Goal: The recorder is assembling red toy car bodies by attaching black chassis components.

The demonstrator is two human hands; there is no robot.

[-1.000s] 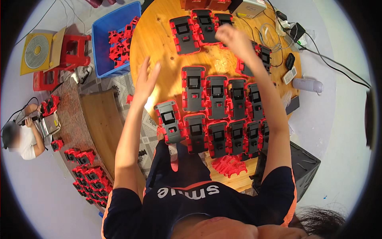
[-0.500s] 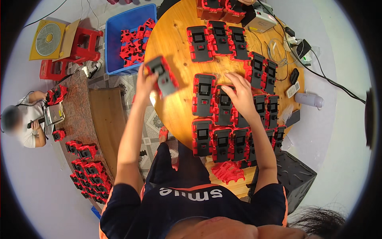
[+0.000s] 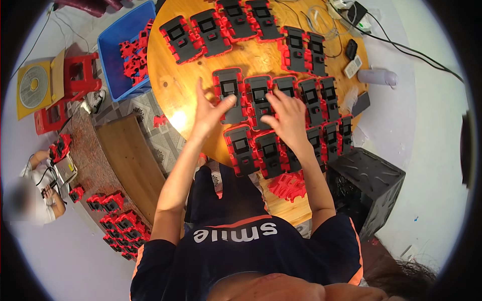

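Note:
Several black-and-red plastic housings with a square dark window lie in rows on the round wooden table (image 3: 165,95). My left hand (image 3: 208,113) is open at the left end of the middle row, its thumb over the end housing (image 3: 229,95) and its fingers apart beside it. Over the same row, my right hand (image 3: 288,113) spreads its fingers and thumb at the right side of the second housing (image 3: 257,100); whether it touches cannot be made out. The back row includes a leftmost housing (image 3: 182,40), lying tilted.
A blue bin (image 3: 113,70) of red parts stands left of the table. Red parts (image 3: 288,186) lie near me, beside a black crate (image 3: 369,173). Cables and a lilac bottle (image 3: 376,77) are at right. A person (image 3: 37,193) sits by another table (image 3: 95,155) holding more housings.
The housing in my left hand has been let go and now lies at the back row's left end. My left hand has moved to the middle row; the view has shifted.

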